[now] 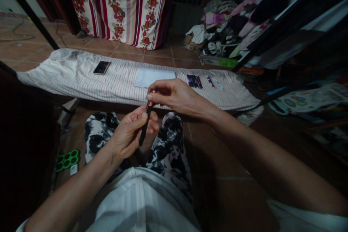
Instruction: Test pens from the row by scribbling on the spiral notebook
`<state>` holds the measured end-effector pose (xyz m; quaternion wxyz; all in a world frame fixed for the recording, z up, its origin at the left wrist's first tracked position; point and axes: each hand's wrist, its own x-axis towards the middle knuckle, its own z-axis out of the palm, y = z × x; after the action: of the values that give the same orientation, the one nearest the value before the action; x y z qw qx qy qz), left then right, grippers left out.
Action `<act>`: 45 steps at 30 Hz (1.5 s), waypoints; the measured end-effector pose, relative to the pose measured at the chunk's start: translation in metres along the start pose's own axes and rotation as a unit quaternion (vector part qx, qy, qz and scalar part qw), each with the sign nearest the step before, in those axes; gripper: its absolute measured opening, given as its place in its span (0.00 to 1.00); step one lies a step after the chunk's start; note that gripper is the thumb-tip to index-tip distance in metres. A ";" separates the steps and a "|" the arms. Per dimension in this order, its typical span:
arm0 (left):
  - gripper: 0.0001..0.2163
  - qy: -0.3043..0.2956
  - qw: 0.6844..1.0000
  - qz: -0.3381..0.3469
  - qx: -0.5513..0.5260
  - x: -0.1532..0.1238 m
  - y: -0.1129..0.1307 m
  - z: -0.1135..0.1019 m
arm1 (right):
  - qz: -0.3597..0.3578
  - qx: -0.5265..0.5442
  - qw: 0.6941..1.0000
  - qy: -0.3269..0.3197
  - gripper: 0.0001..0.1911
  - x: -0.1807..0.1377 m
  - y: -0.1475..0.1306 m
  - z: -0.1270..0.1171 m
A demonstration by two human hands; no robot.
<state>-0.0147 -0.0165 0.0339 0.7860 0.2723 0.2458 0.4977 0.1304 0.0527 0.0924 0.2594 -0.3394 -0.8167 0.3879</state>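
Above my lap, a dark pen (pixel 143 134) slants between both hands. My left hand (pixel 132 127) is closed on its barrel, with the thumb along it and the lower end poking out below. My right hand (pixel 174 94) pinches the pen's upper end between thumb and fingers; whether a cap is there is too small to tell. Behind the right hand lies a white notepad (pixel 152 76), partly hidden by it. A row of dark pens (pixel 194 81) rests right of the notepad, with a few slim items (pixel 214 82) beside them.
A striped cloth (pixel 119 79) covers the narrow surface ahead, and a phone (pixel 102 67) lies on its left part. A flowered curtain (pixel 116 7) hangs behind. Piled clothes (pixel 231 25) stand at the back right. On the floor at left is a green tray-like object (pixel 67 160).
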 end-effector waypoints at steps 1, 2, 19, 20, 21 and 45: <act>0.10 -0.003 1.000 -0.004 -0.007 0.000 0.002 0.001 | 0.000 0.010 1.000 -0.007 0.10 0.002 -0.004 -0.002; 0.09 -0.006 1.000 -0.004 -0.013 0.001 0.004 0.003 | 0.000 0.017 1.000 -0.011 0.10 0.004 -0.007 -0.003; 0.06 -0.032 0.999 0.020 0.015 -0.001 0.017 0.014 | -0.027 -0.021 0.999 -0.041 0.06 0.018 -0.026 -0.018; 0.07 -0.034 0.999 0.023 0.028 -0.001 0.016 0.012 | -0.032 -0.043 0.997 -0.060 0.07 0.016 -0.027 -0.020; 0.08 -0.033 0.998 0.025 0.042 -0.002 0.014 0.010 | -0.036 -0.069 0.994 -0.079 0.07 0.015 -0.028 -0.023; 0.26 0.076 0.936 0.154 0.307 -0.011 -0.018 -0.008 | 0.089 -0.415 0.897 -0.122 0.20 -0.014 -0.034 0.000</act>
<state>-0.0121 -0.0312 0.0175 0.5564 0.4964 0.4009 0.5323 0.1272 0.0264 0.1182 -0.0421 -0.4377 -0.8952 0.0729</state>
